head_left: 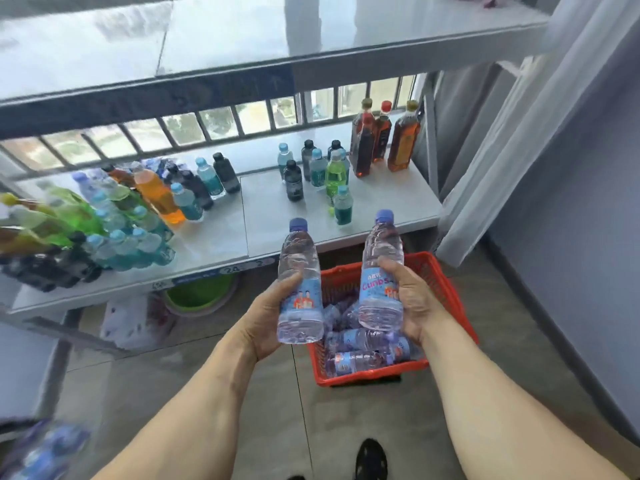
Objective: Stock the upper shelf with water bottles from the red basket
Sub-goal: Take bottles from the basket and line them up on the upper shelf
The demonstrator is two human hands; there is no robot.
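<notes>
My left hand (265, 315) grips a clear water bottle (299, 271) with a purple cap and blue label, held upright. My right hand (412, 299) grips a second water bottle (381, 268) of the same kind, also upright. Both bottles are held above the red basket (446, 289), which sits on the tiled floor and holds several more water bottles (363, 355) lying on their sides. The upper shelf (225, 36) stretches across the top of the view, glossy and bare where visible.
The lower shelf (277, 209) carries several coloured drink bottles (152, 192) at left and tall dark bottles (381, 136) at back right. A green basin (201, 292) sits under it. A white curtain (519, 133) hangs at right. My shoe (371, 459) is below.
</notes>
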